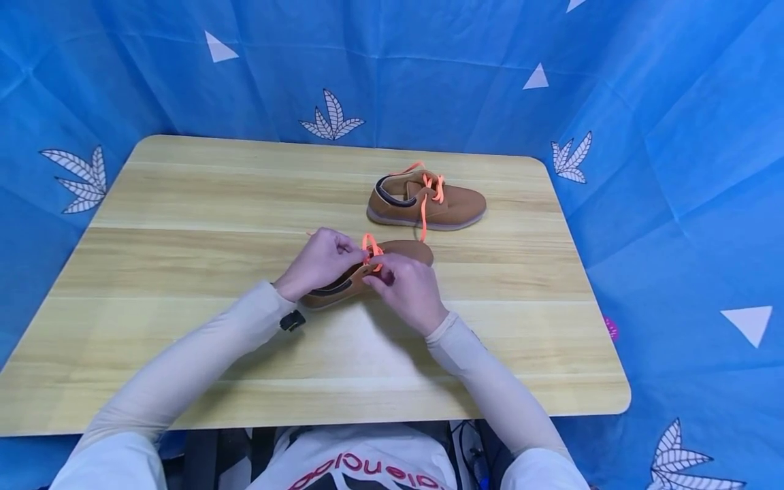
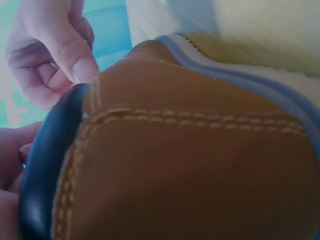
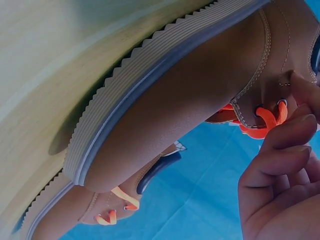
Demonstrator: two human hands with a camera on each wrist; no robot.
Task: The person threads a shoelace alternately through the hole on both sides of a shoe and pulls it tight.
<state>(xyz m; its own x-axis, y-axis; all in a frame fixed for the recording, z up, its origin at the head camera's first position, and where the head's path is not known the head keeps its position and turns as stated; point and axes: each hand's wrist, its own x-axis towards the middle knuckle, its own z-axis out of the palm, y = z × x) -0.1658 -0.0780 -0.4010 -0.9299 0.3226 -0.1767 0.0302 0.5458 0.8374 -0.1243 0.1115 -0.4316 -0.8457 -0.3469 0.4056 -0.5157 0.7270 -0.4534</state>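
Note:
A brown shoe with orange laces lies toe to the right between both hands. My left hand reaches over the shoe's opening and pinches the lace at its fingertips. From the near side, my right hand pinches the lace by the eyelets. Stitching and the dark collar of the shoe fill much of the left wrist view. In the right wrist view, the orange lace runs from the eyelets toward the curled fingers. The exact grip points are partly hidden.
A second brown shoe stands behind the first, also toe to the right, its orange lace hanging down the near side. Both lie on a wood-patterned table. A blue patterned cloth hangs around its back and sides.

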